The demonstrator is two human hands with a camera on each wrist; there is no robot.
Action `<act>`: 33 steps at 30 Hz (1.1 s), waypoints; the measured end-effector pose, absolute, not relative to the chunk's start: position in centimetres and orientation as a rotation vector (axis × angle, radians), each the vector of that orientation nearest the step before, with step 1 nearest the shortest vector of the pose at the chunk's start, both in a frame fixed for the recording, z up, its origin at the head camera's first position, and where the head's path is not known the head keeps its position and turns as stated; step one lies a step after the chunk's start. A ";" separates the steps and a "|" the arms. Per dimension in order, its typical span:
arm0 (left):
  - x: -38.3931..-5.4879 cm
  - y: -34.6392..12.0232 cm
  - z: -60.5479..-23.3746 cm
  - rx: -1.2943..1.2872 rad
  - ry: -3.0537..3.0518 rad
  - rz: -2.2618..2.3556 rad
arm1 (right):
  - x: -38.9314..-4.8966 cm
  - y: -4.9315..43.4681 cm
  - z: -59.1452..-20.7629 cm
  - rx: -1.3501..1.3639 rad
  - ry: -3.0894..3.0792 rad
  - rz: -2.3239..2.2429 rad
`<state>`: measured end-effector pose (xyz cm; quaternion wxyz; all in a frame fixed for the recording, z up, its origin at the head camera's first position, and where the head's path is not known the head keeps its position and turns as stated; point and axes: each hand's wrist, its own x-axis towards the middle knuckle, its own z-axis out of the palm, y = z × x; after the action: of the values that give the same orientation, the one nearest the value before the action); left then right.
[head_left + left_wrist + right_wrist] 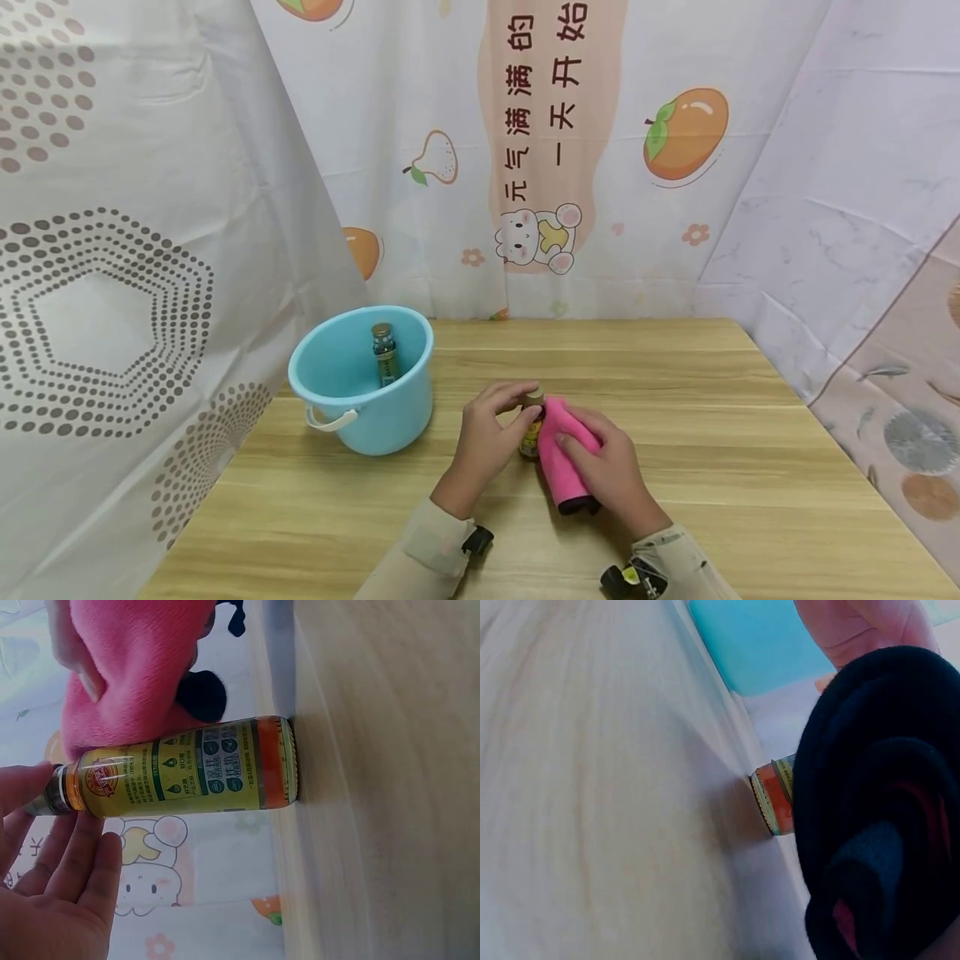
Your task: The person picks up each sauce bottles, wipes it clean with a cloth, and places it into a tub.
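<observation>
A small glass bottle (530,442) with a yellow-green label and a brownish cap stands upright on the wooden table. My left hand (483,435) pinches it at the cap and neck between thumb and fingers. In the left wrist view the bottle (180,771) shows its printed label and an orange band near the base. A fuzzy pink cloth (558,462), folded and black at its lower end, is gripped by my right hand (611,467) right beside the bottle. From the right wrist, the cloth's dark folds (870,787) hide most of the bottle.
To the left stands a light blue bucket (390,421) with a white handle (332,421). Inside it another capped bottle (386,358) leans against the wall. A printed curtain (420,83) hangs behind the wooden table (735,467).
</observation>
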<state>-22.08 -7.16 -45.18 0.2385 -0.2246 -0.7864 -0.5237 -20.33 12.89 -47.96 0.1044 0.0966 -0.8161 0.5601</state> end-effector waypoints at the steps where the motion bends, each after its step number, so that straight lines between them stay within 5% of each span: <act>1: -22.1 -7.2 -45.2 -0.614 -2.158 -1.440 | -20.3 12.9 -47.9 0.295 -2.390 1.660; 33: -21.8 -6.9 -44.9 -0.566 -2.167 -1.529 | -20.6 13.0 -48.2 0.196 -2.675 1.552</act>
<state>-21.81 -6.87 -44.92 0.2131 -0.2039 -0.7808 -0.5507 -20.64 13.03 -48.22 0.0214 0.0633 -0.8631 0.5007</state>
